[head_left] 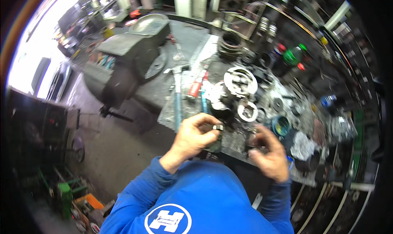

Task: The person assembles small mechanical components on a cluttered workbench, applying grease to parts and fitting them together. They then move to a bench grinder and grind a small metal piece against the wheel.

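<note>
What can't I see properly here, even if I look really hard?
In the head view:
Small metal piece: too small to identify, partly covered by the left hand.
Right hand: blurred, so what it holds, if anything, is unclear.
Blue shirt: cut off by the lower edge.

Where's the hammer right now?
Head view, left of centre: the hammer lies between the vise and the red-handled tool, just beyond the left hand.

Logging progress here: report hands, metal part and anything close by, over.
Left hand pinching small metal part. Right hand blurred, grip unclear. Hammer close by left hand on cluttered bench.
</note>
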Demonstrator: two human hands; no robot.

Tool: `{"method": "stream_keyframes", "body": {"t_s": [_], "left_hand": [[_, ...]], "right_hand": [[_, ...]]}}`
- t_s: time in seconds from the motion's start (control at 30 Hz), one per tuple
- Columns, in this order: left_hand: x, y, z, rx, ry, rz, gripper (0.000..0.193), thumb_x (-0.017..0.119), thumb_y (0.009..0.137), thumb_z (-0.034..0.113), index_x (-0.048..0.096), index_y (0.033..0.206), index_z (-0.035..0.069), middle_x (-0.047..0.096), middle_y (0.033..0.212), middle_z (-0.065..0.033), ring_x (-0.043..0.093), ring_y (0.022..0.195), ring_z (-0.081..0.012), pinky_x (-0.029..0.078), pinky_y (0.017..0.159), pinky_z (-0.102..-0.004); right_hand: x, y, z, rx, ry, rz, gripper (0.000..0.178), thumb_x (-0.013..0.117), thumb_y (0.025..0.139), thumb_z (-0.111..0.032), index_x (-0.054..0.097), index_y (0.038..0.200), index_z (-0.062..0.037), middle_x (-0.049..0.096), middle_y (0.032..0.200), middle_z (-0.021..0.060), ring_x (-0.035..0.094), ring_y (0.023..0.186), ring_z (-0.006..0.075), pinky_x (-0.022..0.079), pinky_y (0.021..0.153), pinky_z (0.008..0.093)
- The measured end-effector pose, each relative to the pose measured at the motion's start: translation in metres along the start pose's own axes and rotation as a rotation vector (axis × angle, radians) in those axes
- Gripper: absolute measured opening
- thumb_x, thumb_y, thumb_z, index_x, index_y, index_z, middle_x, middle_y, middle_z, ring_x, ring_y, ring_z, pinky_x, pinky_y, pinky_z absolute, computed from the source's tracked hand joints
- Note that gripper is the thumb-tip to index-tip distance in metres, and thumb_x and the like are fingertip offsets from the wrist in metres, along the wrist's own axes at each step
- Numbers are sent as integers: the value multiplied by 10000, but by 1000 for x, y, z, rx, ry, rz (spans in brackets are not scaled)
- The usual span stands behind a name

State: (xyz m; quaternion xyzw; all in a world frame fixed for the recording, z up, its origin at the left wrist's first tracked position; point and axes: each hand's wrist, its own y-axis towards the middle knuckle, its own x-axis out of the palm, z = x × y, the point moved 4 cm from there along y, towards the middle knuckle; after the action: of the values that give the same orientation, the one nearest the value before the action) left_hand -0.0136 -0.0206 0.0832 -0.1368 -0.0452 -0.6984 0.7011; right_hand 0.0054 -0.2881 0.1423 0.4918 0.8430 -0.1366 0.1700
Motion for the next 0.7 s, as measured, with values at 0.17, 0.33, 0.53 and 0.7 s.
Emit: {"method": "stream_keyframes", "body": {"t_s": [0.17, 0.33, 0.53, 0.7], "left_hand": [[6, 4, 7, -109, -96, -21, 262, 802, 890, -32, 703, 1129, 11, 729, 1028, -20, 661, 899, -58, 558, 821, -228], [14, 9, 2, -126, -26, -97, 268, 799, 891, -38, 695, 1135, 5, 730, 1028, -26, 670, 902, -59, 567, 811, -232], [18, 9, 1, -82, -54, -124, 215, 748, 912, -42, 698, 1116, 3, 689, 923, 21, 593, 761, -16, 475, 625, -209], [21, 9, -1, -86, 39, -195, 217, 717, 904, -70, 693, 1109, -4, 689, 954, 9, 601, 789, -25, 491, 655, -210]], "right_hand": [[63, 10, -3, 51, 465, -76, 822, 722, 908, -1, 383, 1653, -81, 608, 1055, 46, 609, 993, 129, 527, 931, 302], [79, 9, 1, 12, 398, -40, 851, 710, 879, 32, 412, 1657, -143, 588, 1043, 45, 579, 867, 111, 530, 816, 278], [64, 8, 5, -141, 271, 213, 623, 711, 844, 28, 597, 1451, -58, 580, 1054, 73, 585, 863, 145, 531, 818, 296], [63, 27, 4, -249, 184, 70, 508, 681, 824, 37, 670, 1322, -67, 561, 1140, 84, 593, 929, 170, 528, 856, 322]]}}
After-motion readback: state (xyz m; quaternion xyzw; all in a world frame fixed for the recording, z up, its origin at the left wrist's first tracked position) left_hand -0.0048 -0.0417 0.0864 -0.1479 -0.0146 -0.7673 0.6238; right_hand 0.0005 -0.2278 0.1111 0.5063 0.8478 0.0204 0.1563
